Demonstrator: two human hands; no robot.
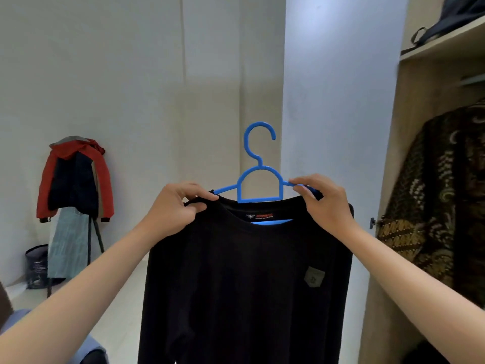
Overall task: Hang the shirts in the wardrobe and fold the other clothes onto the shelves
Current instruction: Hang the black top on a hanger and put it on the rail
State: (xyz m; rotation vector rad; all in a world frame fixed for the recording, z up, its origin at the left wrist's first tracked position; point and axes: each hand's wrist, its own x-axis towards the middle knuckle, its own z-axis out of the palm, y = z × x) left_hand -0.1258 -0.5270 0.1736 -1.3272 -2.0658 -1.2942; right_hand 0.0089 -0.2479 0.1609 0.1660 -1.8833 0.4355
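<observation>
A black long-sleeved shirt (pixel 244 285) hangs in front of me on a blue plastic hanger (pixel 259 179), whose hook points up. My left hand (pixel 175 206) pinches the shirt's left shoulder at the collar. My right hand (pixel 322 200) grips the right shoulder together with the hanger's arm. Both hanger arms poke out bare at the collar. The open wardrobe (pixel 393 153) stands at the right, with a brown patterned shirt (pixel 441 206) hanging inside.
A dark bag (pixel 456 17) lies on the wardrobe's top shelf (pixel 446 46). At the left wall a red and dark jacket (pixel 76 177) and a pale cloth (pixel 68 245) hang on a stand, beside a dark bin (pixel 36 266). White walls lie behind.
</observation>
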